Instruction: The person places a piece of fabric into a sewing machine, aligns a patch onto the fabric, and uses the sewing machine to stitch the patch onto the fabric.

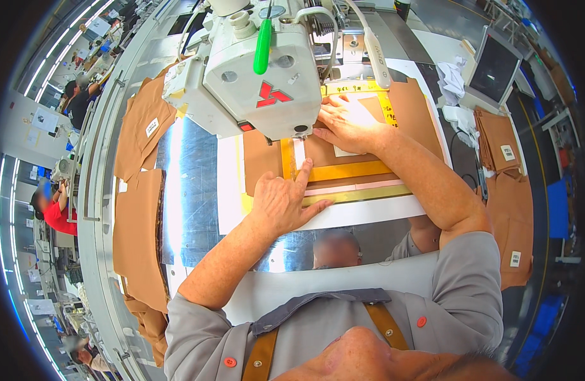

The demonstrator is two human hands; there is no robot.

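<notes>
Brown fabric pieces (414,117) lie flat under a template with yellow strips (356,170), on a white sheet (375,211). My left hand (281,198) rests at the template's near left part, fingers spread, the index finger stretched towards a narrow white strip (299,152). Flat on the brown fabric inside the yellow strips is my right hand (351,126), its fingers extended beside the sewing machine head (261,89). That head hangs just above and between the hands and covers the far left part of the work. Neither hand grips anything.
Brown fabric stacks with white labels stand at left (137,222) and right (510,216). A green-handled tool (262,47) hangs before the machine head. White cloth (461,124) and a monitor (494,66) are at far right. Other people (60,214) work at far left.
</notes>
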